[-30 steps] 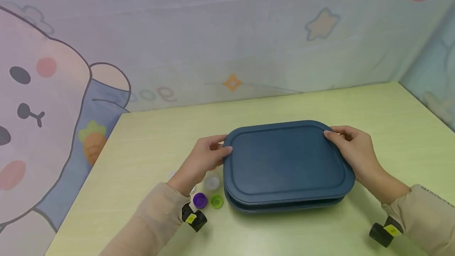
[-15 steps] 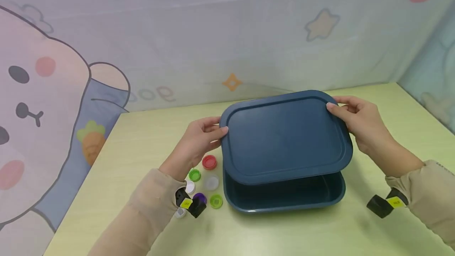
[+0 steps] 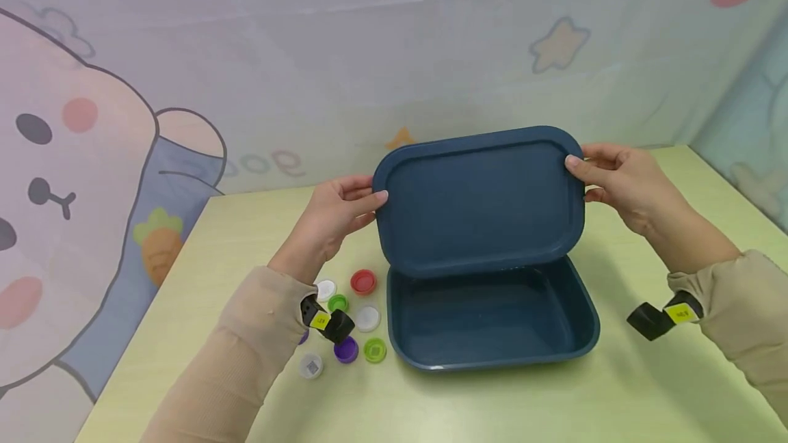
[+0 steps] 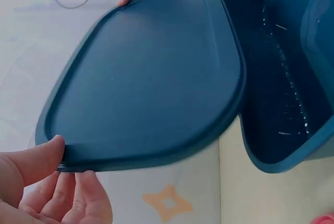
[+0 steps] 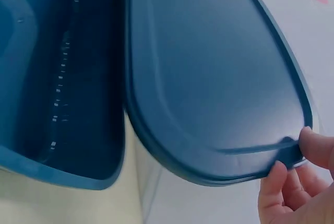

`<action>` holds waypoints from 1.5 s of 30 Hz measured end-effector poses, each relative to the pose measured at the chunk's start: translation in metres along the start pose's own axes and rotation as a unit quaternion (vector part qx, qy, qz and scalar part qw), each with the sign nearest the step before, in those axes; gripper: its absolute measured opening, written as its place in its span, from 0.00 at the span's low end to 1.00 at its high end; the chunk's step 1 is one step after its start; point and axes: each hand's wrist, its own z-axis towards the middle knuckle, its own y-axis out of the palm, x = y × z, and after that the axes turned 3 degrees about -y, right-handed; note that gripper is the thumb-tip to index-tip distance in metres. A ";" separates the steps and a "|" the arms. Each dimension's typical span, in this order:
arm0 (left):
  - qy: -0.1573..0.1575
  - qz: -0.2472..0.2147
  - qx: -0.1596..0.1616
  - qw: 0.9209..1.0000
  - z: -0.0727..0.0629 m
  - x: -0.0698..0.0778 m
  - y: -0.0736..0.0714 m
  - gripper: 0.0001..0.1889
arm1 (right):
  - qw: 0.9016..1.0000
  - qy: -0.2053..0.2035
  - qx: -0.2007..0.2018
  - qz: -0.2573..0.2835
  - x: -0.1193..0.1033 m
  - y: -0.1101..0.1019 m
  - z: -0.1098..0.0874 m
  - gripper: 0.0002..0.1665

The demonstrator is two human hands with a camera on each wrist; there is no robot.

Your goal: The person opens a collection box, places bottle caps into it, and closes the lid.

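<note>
A dark blue lid with rounded corners is held up, tilted steeply, over the back part of a matching rectangular box. My left hand pinches the lid's left edge, thumb on the near face and fingers behind. At the other end my right hand grips the upper right edge the same way. In the left wrist view the lid stands beside the box's open mouth. The right wrist view shows the lid and part of the bare box interior. The lid hides the box's back rim.
Left of the box lie several small round caps, among them a red cap, a purple cap, a lime green cap and a white cap. My left forearm passes over some. A printed cloth hangs behind the table.
Both hands have lifted the lid off the box, moving it up and back and tipping it steeper. The box's inside now shows. More caps have come into view as the left arm moved.
</note>
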 end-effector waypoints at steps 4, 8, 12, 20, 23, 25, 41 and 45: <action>0.014 0.006 0.004 1.000 0.003 0.001 0.000 0.20 | 0.998 -0.028 -0.007 0.050 -0.004 -0.001 0.000 0.06; 0.047 -0.013 0.003 0.999 0.006 0.001 0.000 0.18 | 0.992 -0.057 -0.025 0.111 -0.007 -0.001 0.001 0.08; 0.077 -0.035 -0.011 0.996 0.009 -0.001 0.001 0.21 | 0.982 -0.085 -0.049 0.163 -0.006 0.000 0.003 0.09; 0.057 -0.032 -0.009 0.998 0.020 -0.011 0.005 0.15 | 0.977 -0.079 -0.047 0.190 0.009 0.009 0.011 0.09; 0.045 -0.031 0.008 0.999 0.026 -0.016 0.006 0.16 | 0.981 -0.070 -0.051 0.176 0.018 0.012 0.014 0.09; 0.034 -0.030 0.022 0.999 0.031 -0.020 0.007 0.19 | 0.983 -0.069 -0.055 0.159 0.024 0.014 0.016 0.10; -0.079 -0.013 0.009 0.997 0.056 -0.052 0.002 0.31 | 0.986 -0.030 -0.123 -0.111 0.054 0.010 0.040 0.24; -0.076 0.018 0.011 0.997 0.060 -0.054 0.004 0.31 | 0.977 0.010 -0.169 -0.127 0.052 0.007 0.044 0.31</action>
